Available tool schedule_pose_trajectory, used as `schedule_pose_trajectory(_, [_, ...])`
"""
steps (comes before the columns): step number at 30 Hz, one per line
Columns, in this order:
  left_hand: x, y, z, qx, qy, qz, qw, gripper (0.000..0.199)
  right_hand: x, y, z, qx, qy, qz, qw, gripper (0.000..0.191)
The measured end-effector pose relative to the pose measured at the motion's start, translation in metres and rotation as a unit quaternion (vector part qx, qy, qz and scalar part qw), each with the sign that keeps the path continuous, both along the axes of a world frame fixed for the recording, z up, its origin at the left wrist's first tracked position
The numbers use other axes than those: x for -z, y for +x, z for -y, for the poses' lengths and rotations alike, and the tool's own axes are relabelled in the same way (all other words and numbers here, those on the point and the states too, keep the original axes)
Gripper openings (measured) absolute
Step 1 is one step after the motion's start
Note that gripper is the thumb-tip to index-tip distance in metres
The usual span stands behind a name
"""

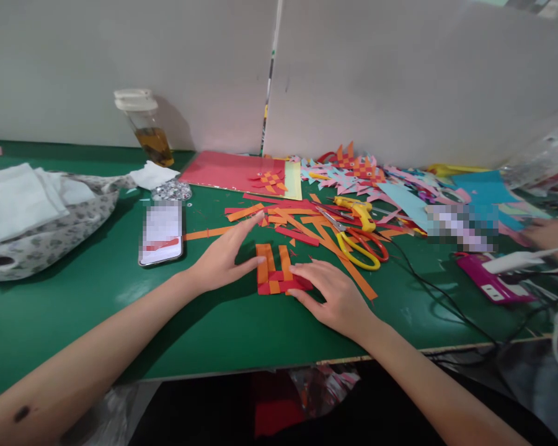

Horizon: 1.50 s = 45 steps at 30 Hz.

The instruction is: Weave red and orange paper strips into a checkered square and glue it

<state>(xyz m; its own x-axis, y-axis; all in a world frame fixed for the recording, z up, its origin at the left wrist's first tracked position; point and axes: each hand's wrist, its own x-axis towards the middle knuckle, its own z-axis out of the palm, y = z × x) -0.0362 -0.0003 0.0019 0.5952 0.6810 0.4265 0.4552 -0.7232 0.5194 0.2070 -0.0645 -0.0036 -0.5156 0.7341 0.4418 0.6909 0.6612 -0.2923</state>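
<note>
Small red and orange paper strips, partly woven together (275, 282), lie flat on the green table in front of me. Two orange ends stick up from the red rows, pointing away from me. My right hand (332, 297) holds the right end of this weave, thumb at the lower edge and fingertips on the upper side. My left hand (225, 254) is stretched out with thumb and fingers apart. Its thumb tip reaches the left orange strip; whether it presses on it I cannot tell. Loose orange and red paper strips (307, 217) are scattered just beyond both hands.
Yellow-handled scissors (353, 244) and a yellow glue gun (360, 210) lie right of the strips. A phone (162, 232) is at left, near a tea bottle (146, 127). A woven paper fish (270, 181) rests on red sheets. At right sits a purple power strip (493, 282), with another person's arm (551, 238) beside it.
</note>
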Motion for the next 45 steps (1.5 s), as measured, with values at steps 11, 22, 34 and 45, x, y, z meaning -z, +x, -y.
schedule_pose_trajectory(11, [0.012,0.0,-0.001,0.094,-0.035,-0.227,0.969,0.068,0.0,-0.001,-0.002,0.005,-0.045,0.098,0.994,0.042])
schedule_pose_trajectory(22, [0.011,0.004,0.003,0.09,-0.03,-0.227,0.969,0.069,0.002,-0.012,0.0,0.007,-0.055,0.11,0.992,0.043])
schedule_pose_trajectory(34, [0.011,0.005,0.004,0.09,-0.021,-0.231,0.969,0.067,-0.002,-0.014,0.002,-0.011,0.0,0.085,0.996,0.04])
schedule_pose_trajectory(45, [0.007,0.009,0.011,0.127,-0.01,-0.226,0.966,0.063,0.001,-0.009,0.007,0.022,0.027,0.041,0.999,0.036])
